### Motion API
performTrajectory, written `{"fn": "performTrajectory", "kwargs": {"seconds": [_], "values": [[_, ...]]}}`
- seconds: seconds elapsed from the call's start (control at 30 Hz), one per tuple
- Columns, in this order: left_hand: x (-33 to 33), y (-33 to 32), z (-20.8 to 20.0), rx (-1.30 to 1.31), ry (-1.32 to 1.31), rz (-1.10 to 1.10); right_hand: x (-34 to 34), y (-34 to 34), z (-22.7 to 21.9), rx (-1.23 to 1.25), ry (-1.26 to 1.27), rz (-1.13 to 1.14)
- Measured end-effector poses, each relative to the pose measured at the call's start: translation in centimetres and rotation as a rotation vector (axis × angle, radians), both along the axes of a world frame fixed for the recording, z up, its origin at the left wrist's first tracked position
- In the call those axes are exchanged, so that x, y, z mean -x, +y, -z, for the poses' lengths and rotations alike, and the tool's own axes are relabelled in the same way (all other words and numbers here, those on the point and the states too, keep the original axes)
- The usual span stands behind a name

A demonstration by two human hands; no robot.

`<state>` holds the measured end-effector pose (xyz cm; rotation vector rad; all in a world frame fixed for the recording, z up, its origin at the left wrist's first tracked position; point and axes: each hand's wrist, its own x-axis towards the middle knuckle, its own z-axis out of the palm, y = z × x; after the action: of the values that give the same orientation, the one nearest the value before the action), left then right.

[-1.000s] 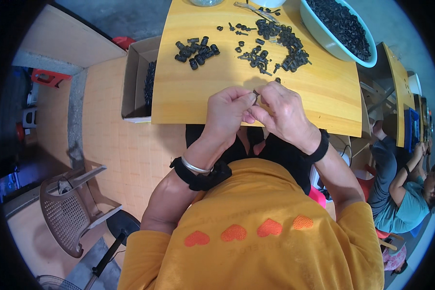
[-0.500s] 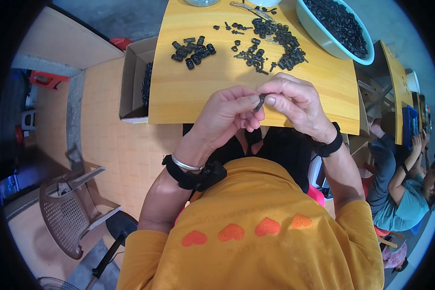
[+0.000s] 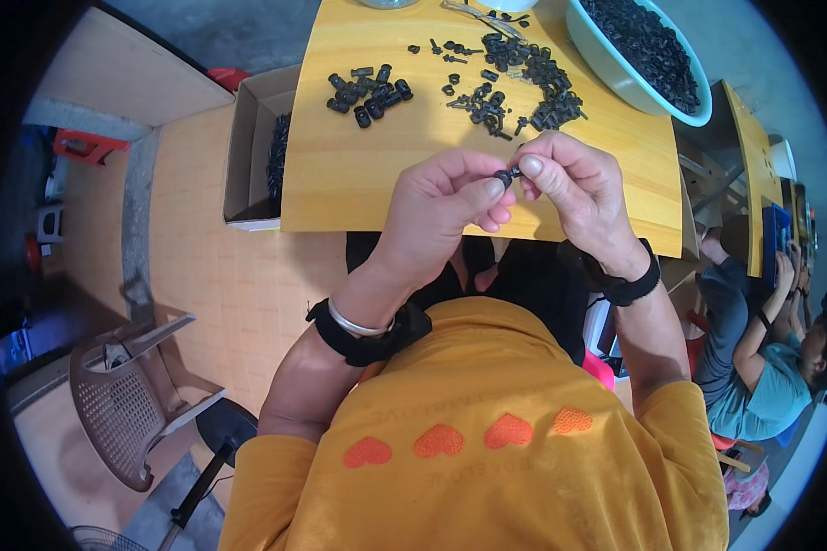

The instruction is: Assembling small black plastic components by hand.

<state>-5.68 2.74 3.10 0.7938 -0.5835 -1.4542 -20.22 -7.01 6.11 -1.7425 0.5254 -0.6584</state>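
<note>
Just above the near edge of the yellow wooden table, my two hands meet. My left hand [image 3: 436, 209] pinches a small black cylindrical plastic part [image 3: 504, 177] between thumb and fingers. Against its upper right end, my right hand [image 3: 576, 188] is closed on a small black pin-like piece [image 3: 516, 172], mostly covered by the fingertips. Beyond the left hand lies a group of black cylindrical parts [image 3: 368, 93]. Past the right hand spreads a looser heap of smaller black rings and pins [image 3: 551, 92].
A pale blue basin [image 3: 692, 112] full of black parts stands at the table's [image 3: 340, 184] far right corner. A metal tool [image 3: 478, 15] lies at the back. Left of the table is a cardboard box [image 3: 248, 156]. Another person [image 3: 763, 386] sits working at the right.
The black part has turned between my fingers, and its rounded end now shows. My right hand has shifted slightly right, with its thumb raised and the small pin-like piece visible.
</note>
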Motion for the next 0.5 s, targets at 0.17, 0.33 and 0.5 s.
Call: {"fn": "performTrajectory", "kwargs": {"seconds": [0.17,0.33,0.5], "values": [[0.3,0.0,0.5,0.039,-0.199,-0.123,-0.7,0.1,-0.9,-0.210,0.150,0.082],[0.5,0.0,0.8,0.019,-0.257,-0.159,-0.9,0.0,-0.8,-0.242,0.199,0.083],[0.5,0.0,1.0,-0.011,-0.261,-0.170,-1.1,0.3,-0.2,-0.149,0.199,0.071]]}}
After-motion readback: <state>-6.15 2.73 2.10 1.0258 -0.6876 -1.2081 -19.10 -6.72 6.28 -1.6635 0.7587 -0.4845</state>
